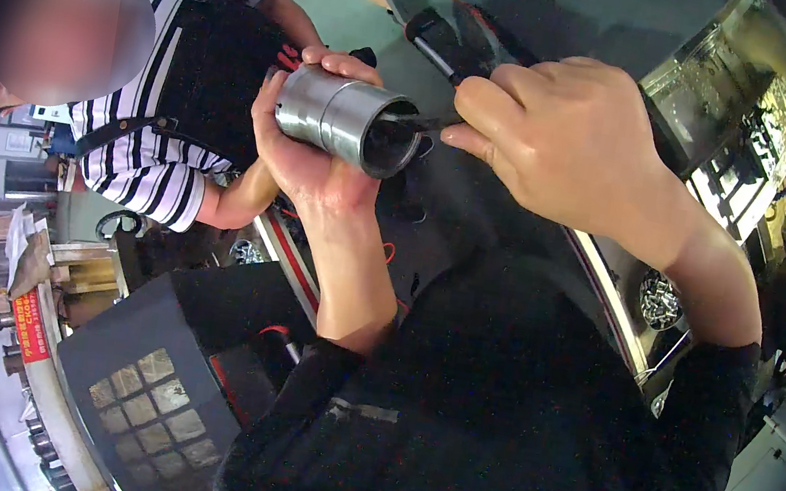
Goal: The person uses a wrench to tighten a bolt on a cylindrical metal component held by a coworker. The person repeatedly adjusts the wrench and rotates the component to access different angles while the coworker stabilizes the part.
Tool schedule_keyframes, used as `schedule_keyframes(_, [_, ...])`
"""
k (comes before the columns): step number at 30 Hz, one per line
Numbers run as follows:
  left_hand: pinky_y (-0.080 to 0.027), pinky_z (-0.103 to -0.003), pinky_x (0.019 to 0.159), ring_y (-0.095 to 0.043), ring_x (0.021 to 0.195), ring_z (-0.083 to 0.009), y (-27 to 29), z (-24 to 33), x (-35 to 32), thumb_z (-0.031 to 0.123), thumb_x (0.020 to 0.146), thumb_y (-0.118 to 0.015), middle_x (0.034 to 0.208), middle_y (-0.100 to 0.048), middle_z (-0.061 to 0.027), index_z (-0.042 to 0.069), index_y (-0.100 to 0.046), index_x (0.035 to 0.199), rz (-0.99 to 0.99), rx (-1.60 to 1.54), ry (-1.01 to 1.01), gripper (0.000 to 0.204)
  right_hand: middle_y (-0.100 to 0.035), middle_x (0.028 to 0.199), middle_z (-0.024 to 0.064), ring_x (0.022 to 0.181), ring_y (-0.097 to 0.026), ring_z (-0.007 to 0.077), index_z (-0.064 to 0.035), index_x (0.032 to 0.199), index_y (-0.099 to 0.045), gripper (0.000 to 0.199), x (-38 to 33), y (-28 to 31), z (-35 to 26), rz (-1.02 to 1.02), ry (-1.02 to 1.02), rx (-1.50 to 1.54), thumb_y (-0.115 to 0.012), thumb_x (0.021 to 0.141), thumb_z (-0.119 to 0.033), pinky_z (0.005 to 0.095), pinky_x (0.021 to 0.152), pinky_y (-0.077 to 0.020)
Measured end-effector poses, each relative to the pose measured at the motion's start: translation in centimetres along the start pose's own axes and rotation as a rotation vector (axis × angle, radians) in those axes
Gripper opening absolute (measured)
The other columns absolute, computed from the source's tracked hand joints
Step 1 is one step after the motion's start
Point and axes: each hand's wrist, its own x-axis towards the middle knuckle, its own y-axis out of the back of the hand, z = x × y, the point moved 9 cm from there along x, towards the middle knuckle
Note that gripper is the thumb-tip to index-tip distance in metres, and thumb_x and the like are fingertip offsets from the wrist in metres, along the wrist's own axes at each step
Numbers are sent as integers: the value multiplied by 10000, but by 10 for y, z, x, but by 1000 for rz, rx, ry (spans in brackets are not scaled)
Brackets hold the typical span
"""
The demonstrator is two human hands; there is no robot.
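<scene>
The left hand (310,159) grips a steel cylinder (345,121), long axis level, open bore facing the right hand (554,138), which pinches what seems a black-handled tool (446,47) at its mouth.

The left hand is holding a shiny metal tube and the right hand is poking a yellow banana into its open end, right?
Not quite. The head view shows the left hand gripping the shiny metal tube, but the right hand is poking a black-handled tool, not a banana, into its open end.
</scene>
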Motion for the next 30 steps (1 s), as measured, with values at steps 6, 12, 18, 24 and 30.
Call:
schedule_keyframes(6, [-504, -387, 936, -574, 962, -239, 1, 3, -3, 156, 859, -698, 1015, -601, -90, 14, -530, 1091, -29, 38, -7, 320, -688, 693, 78, 652, -721, 289, -111, 873, -611, 300, -4, -1, -4, -39, -60, 66, -648, 946, -399, 438, 562, -545])
schedule_keyframes(12, [-499, -382, 930, -572, 938, -229, 2, 3, -8, 177, 843, -704, 996, -588, -82, 30, -530, 1076, -16, 88, -4, 326, -690, 679, 101, 650, -718, 316, -112, 853, -620, 318, -3, -5, 0, -35, -25, 91, -619, 968, -409, 458, 557, -540])
schedule_keyframes(18, [-497, -370, 918, -567, 917, -219, 3, 0, -8, 187, 827, -713, 979, -584, -77, 31, -531, 1067, -11, 73, -19, 339, -678, 662, 115, 652, -706, 350, -118, 849, -625, 359, -8, -16, 5, -79, -104, 173, -579, 994, -443, 492, 555, -528])
schedule_keyframes(24, [-496, -366, 917, -564, 907, -211, 5, 0, -9, 188, 815, -724, 966, -580, -71, 28, -535, 1055, -11, 46, -39, 346, -645, 631, 115, 637, -683, 368, -119, 840, -613, 369, -21, -31, 7, -108, -243, 304, -584, 998, -451, 497, 540, -509])
schedule_keyframes(30, [-517, -403, 895, -586, 913, -228, 9, 11, -15, 203, 832, -708, 967, -599, -66, 40, -550, 1058, 12, 146, -146, 321, -615, 652, 132, 630, -652, 376, -100, 800, -553, 369, -24, -36, -5, -38, -296, 418, -623, 993, -406, 497, 528, -478])
